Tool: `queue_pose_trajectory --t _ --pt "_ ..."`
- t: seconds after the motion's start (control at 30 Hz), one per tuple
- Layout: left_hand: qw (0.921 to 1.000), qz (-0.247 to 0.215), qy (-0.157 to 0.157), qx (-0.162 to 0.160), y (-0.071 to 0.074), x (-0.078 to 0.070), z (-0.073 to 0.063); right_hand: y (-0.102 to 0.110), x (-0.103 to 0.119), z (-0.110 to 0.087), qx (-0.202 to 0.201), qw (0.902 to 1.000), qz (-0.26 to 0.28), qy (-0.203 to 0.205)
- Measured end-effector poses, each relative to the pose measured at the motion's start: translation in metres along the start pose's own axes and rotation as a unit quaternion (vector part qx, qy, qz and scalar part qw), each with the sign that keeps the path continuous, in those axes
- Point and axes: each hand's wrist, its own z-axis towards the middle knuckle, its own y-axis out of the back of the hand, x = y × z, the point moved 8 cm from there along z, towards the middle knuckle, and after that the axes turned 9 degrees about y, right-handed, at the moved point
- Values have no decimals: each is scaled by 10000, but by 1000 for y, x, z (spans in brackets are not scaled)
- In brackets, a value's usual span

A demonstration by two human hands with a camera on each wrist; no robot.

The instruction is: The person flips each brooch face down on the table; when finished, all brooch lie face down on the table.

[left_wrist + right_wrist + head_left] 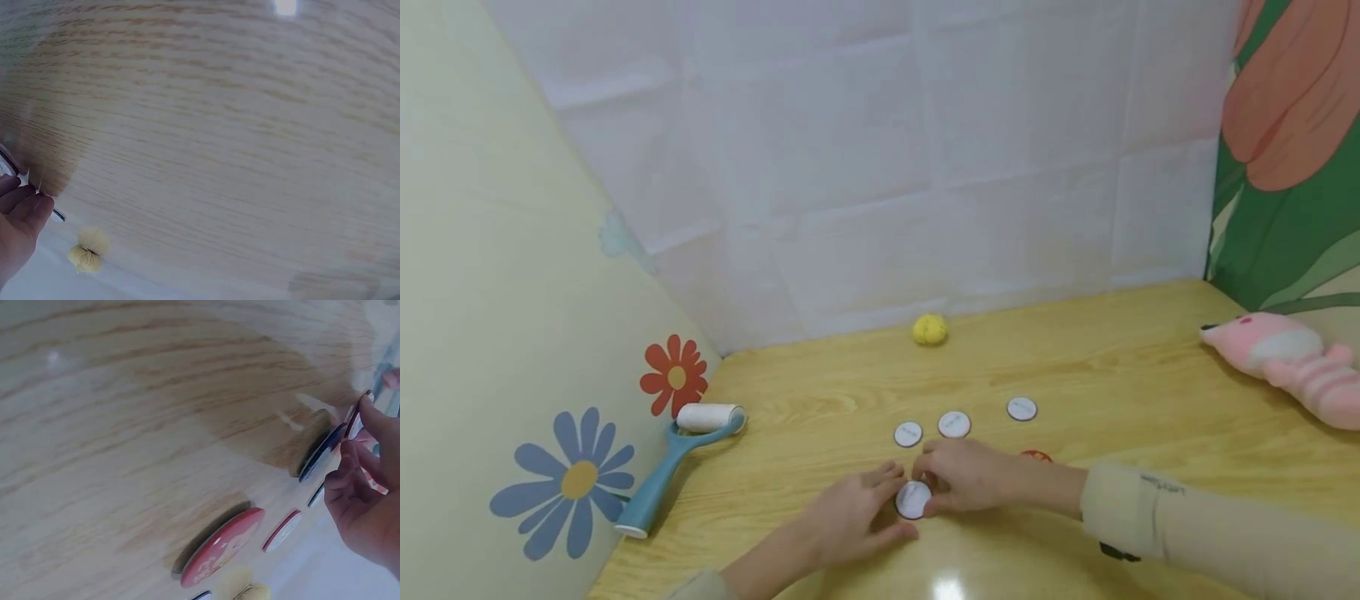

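In the head view a white round disc (913,500) with printed writing and a dark rim lies between the two hands. My right hand (968,476) pinches its right side, thumb at the lower edge and fingers curled at the upper one. Seen from the right wrist, a red-edged disc (354,422) stands tilted at the thumb and fingertip, and a dark-blue-edged disc (321,453) is close beside them. My left hand (855,518) rests at the disc's left side, fingers extended and thumb straight below. The left wrist view shows only part of a hand (19,219).
Three white discs, left (907,433), middle (954,424) and right (1022,408), lie beyond the hands. A red badge (222,547) is partly hidden by the right forearm. Around them are a yellow lump (930,330), a lint roller (681,458) and a pink plush toy (1288,362).
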Motion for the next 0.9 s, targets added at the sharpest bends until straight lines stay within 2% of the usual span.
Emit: queue_pose_trajectory --t 0.17,0.27,0.37,0.5,0.63,0.73,0.9 --pt "9999 61 100 6 -2 0 0 11 -9 -13 -182 9998 -62 31" --pt "9996 -44 256 -51 0 -2 6 19 -16 -26 -29 9998 -197 6" --pt "9992 -71 372 -100 1 -9 17 24 -25 -39 277 9991 -323 -92" --pt "9992 249 314 9 -6 -26 37 25 -37 -54 471 9979 -316 -314" --pt "9979 601 203 129 -19 -40 55 22 -38 -61 324 9989 -160 -307" --pt "9974 713 73 96 -25 -47 62 20 -36 -63 124 9996 -51 -260" --pt "9989 440 -79 -104 -20 -57 69 26 -40 -65 -302 9992 65 -243"
